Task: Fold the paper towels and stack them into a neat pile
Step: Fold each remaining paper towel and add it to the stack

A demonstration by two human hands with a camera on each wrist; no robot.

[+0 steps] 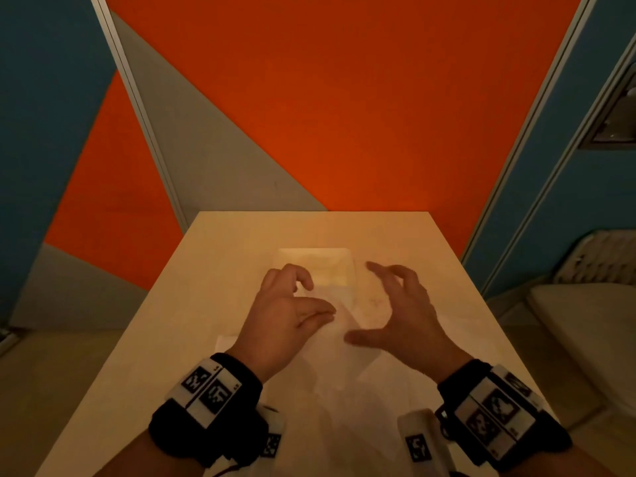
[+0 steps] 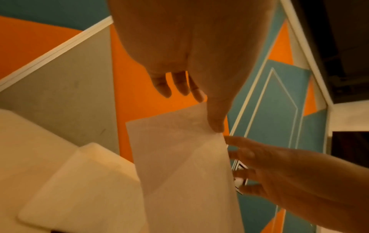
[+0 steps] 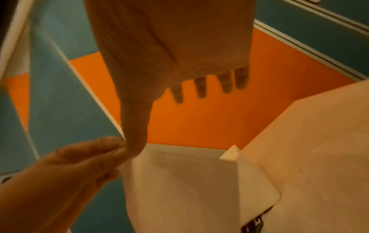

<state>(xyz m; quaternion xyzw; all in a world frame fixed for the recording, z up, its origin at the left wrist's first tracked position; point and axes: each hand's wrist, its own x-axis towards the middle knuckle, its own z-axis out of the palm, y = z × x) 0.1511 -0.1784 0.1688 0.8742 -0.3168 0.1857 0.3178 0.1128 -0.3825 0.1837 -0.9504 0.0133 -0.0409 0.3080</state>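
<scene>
My left hand (image 1: pixel 332 313) pinches the top corner of a thin white paper towel (image 1: pixel 330 359) between thumb and fingers and holds it up over the middle of the table. The sheet (image 2: pixel 183 165) hangs down from that pinch. Close to the sheet's right edge is my right hand (image 1: pixel 361 302), fingers spread and thumb stretched toward the pinched corner, gripping nothing. In the right wrist view its thumb tip reaches the left hand's fingertips (image 3: pixel 113 151) at the corner of the sheet (image 3: pixel 179 181). A flat folded pile of towels (image 1: pixel 315 265) lies on the table just beyond both hands.
The beige table (image 1: pixel 213 270) is small, its far edge against an orange, grey and blue wall (image 1: pixel 344 98). A white rounded object (image 1: pixel 585 339) stands to the right of the table, below its level. Floor shows to the left.
</scene>
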